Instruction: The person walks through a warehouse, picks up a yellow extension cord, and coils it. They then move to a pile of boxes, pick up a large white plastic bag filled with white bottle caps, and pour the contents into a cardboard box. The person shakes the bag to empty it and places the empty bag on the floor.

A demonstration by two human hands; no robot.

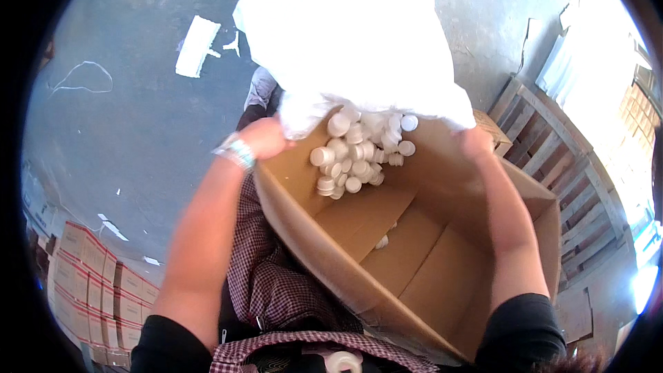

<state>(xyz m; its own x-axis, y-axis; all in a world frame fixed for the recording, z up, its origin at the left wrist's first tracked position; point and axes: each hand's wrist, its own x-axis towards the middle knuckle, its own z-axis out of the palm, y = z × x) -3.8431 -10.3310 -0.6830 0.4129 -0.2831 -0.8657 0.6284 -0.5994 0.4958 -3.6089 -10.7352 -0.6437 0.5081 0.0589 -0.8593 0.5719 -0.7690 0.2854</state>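
A large white sack (352, 34) hangs over the far end of a deep cardboard box (331, 280), its mouth tipped down. Closed on the left corner of the mouth is my left hand (264, 138). My right hand (475, 141) grips the right corner, above the box's far right side. Between my hands, small white round plastic pieces (356, 155), like caps or little bottles, tumble from the sack in a blurred cluster. A few white pieces (383, 241) show on the box floor, partly hidden by a flap.
Stacked cardboard cartons (97, 290) stand at the lower left. A wooden slatted pallet (552, 141) leans along the right. White scraps (198, 46) and a thin loop of string (84, 76) lie on the grey floor. A grey shoe (261, 88) shows beside the sack.
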